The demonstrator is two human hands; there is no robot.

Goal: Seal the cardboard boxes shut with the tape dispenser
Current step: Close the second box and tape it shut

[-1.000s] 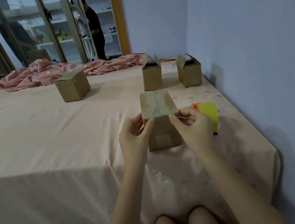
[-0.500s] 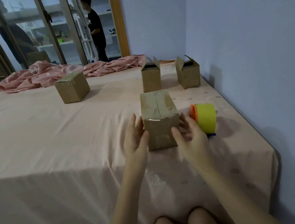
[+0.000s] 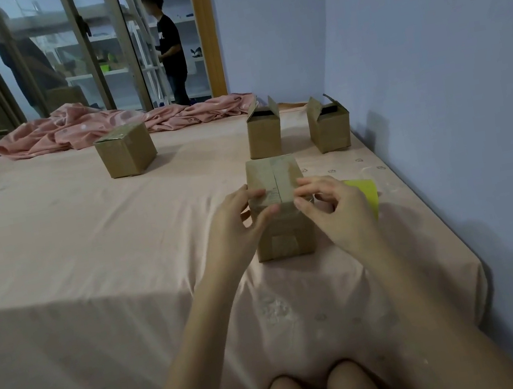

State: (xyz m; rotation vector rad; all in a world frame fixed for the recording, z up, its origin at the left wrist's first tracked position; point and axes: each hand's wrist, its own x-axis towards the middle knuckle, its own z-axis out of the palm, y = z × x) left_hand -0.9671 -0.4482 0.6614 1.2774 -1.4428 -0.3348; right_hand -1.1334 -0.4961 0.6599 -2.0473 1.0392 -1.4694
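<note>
Left hand (image 3: 236, 223) grips near box (image 3: 279, 204) at its top left edge; right hand (image 3: 337, 211) pinches its top right edge; tape dispenser (image 3: 366, 195) just right.

A bed under a pale pink sheet (image 3: 69, 248) fills the dim room, its right side against a blue-violet wall (image 3: 447, 57), with a crumpled pink blanket (image 3: 82, 129) at its far edge before glass doors (image 3: 29, 62) and white shelves (image 3: 183, 18).

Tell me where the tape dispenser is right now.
In the head view, the yellow tape dispenser lies on the bed, right of the near cardboard box, partly hidden behind the right hand.
</note>
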